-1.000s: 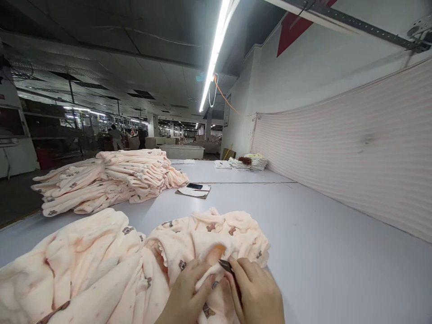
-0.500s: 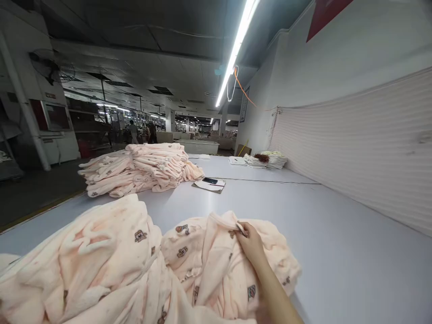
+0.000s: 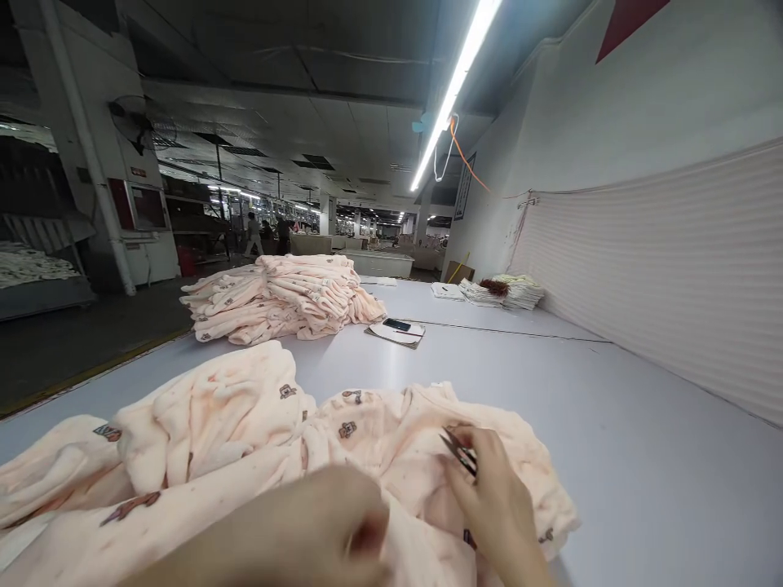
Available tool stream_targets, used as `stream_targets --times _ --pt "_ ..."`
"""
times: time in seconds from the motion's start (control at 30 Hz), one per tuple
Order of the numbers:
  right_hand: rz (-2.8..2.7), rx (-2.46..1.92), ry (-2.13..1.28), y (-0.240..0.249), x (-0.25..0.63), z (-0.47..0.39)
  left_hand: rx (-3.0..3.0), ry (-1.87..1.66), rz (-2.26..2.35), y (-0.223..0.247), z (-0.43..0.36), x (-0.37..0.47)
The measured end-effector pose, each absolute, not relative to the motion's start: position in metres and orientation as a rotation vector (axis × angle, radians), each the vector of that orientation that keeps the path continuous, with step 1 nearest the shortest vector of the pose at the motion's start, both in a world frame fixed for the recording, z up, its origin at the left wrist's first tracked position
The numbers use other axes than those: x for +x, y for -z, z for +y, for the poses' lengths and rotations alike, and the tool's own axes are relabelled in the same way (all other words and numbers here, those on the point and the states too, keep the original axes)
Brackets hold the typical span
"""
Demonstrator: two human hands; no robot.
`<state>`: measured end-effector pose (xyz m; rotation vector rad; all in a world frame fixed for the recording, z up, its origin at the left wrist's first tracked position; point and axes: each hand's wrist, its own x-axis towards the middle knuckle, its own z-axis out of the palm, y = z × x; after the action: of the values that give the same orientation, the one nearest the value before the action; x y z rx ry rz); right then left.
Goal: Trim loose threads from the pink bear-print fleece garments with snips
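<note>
A pale pink plush garment (image 3: 422,424) with small bear prints lies bunched in front of me. Over its right part, my right hand (image 3: 489,473) is closed around a pair of thread snips (image 3: 458,452), whose dark pointed blades stick out to the upper left. My left hand (image 3: 324,522) hovers low over the middle of the cloth, its back towards me. Motion smears its fingers, so whether it holds anything cannot be made out. More of the same plush fabric (image 3: 226,408) is heaped on the left.
Beyond the cloth, a large pile of pink plush pieces (image 3: 287,297) sits on the white table (image 3: 642,456). A phone (image 3: 397,324) rests on a pad (image 3: 409,337) near the middle. Stacks of white cloth (image 3: 519,292) stand by the curtained wall (image 3: 661,261).
My left hand has come into view from below. The right hand has drawn back slightly from the fold it was at, and the snips now show clearly. The view has turned slightly left.
</note>
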<state>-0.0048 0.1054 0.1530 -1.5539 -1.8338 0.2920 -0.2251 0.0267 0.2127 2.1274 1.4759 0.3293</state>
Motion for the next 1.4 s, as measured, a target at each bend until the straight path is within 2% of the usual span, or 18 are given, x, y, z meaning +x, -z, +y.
stream_targets --times 0.1,0.33,0.53,0.83,1.23,1.4 --pt "-2.062 -1.326 -0.31 -0.156 -0.035 0.106 2.079 -0.509 1.852 -0.193 0.075 -0.219" --pt "-2.431 -1.205 0.097 -0.121 -0.057 0.121 1.976 -0.463 2.041 -0.125 0.091 -0.213" --pt "-2.56 -1.131 0.198 -0.112 -0.058 0.124 1.887 -0.541 2.016 -0.124 0.089 -0.218" --pt "-2.594 -1.053 0.07 -0.125 -0.051 0.121 1.771 -0.683 1.964 -0.119 0.084 -0.22" --pt "-2.449 -1.093 -0.015 -0.118 -0.058 0.123 1.75 -0.715 1.902 -0.117 0.079 -0.22" --pt "-1.809 -1.373 -0.134 -0.134 -0.029 0.149 1.789 -0.615 1.836 -0.104 0.07 -0.22"
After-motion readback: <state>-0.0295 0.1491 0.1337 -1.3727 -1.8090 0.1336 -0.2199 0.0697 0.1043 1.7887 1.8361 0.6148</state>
